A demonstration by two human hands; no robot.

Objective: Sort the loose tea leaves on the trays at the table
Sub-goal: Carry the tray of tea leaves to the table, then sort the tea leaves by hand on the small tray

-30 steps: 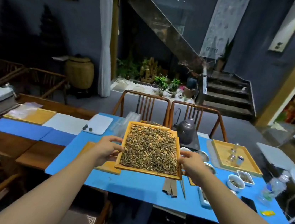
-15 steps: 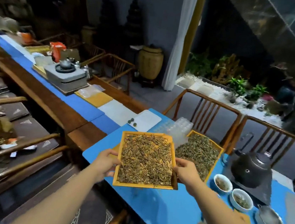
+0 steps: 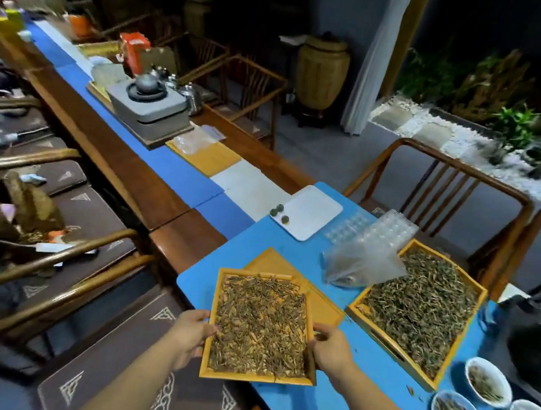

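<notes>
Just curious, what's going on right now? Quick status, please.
Left hand and right hand grip the tea-leaf tray by its sides. Second leaf tray rests on the table, apart. Nothing in the way.

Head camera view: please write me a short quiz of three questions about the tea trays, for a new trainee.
1. True or false: both hands grip the tray of brown tea leaves.
2. Which lies between the two full trays? A) a kettle B) an empty wooden tray C) a white bowl
3. Fill in: the white plate carries three small dark ___.

Key:
1. True: the left hand and the right hand hold its two sides.
2. B; the tray of greener tea leaves lies on the blue mat to its right.
3. Balls.
</notes>
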